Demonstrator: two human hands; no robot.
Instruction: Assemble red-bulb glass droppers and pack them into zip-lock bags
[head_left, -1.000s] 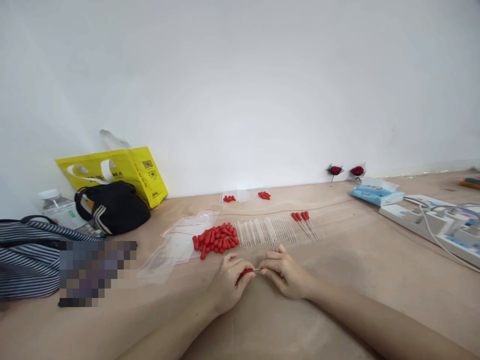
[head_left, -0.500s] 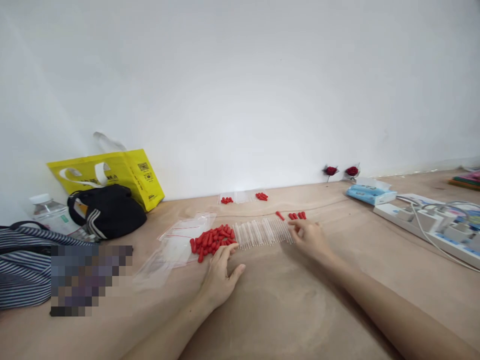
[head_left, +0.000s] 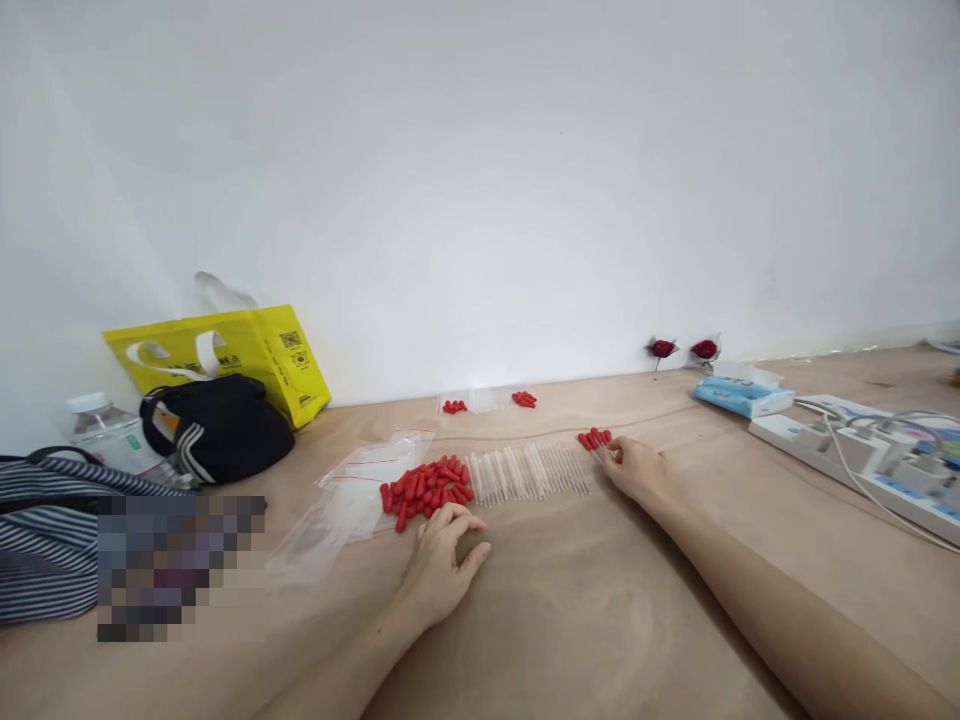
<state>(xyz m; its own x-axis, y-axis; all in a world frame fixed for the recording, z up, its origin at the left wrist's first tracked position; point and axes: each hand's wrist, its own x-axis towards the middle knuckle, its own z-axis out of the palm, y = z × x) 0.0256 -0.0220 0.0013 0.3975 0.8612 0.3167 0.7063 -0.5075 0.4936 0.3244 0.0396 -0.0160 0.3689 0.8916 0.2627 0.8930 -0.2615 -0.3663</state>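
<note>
My left hand (head_left: pixel 444 560) rests on the table with its fingers apart, holding nothing, at the near edge of a heap of red rubber bulbs (head_left: pixel 426 485). To the right of the heap lies a row of thin clear tubes (head_left: pixel 529 472), side by side. Beyond the row's right end, my right hand (head_left: pixel 639 468) is closed at a small cluster of red-bulbed droppers (head_left: pixel 594 438). Its fingertips pinch around their clear stems, partly hidden by the fingers. Flat clear zip bags (head_left: pixel 360 485) lie left of the heap.
Two small groups of red bulbs (head_left: pixel 524 399) lie on clear bags by the wall. Left are a yellow bag (head_left: pixel 300 365), a black pouch (head_left: pixel 232 430) and a bottle (head_left: pixel 105 432). Right are a tissue pack (head_left: pixel 742 395), a power strip (head_left: pixel 855 465) and two dark red roses (head_left: pixel 705 349).
My right hand has moved slightly right and closed at the red cluster. The single red bulb that lay left of the cluster no longer lies there. My left hand has barely moved.
</note>
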